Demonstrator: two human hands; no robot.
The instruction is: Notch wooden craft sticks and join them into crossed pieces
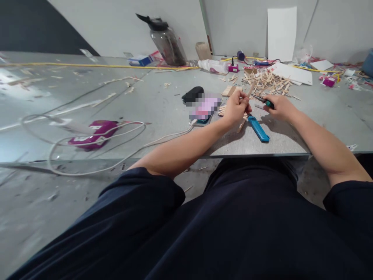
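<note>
My left hand (236, 107) is closed around a thin wooden stick (250, 90) that points up and away from me. My right hand (280, 107) grips a small tool with green handles (264, 100), its metal tip touching the stick near my left fingers. Just below both hands a blue utility knife (258, 128) lies flat on the grey table (163, 105). A pile of cut wooden sticks (268, 82) is spread behind my hands. Small wooden pieces (229, 91) lie left of the pile.
A phone (204, 109) and a black case (192, 94) lie left of my hands. White cable loops over a magenta box (94, 133) near the front edge. A dark water bottle (167, 41), white sheets (293, 72) and small clutter stand along the wall.
</note>
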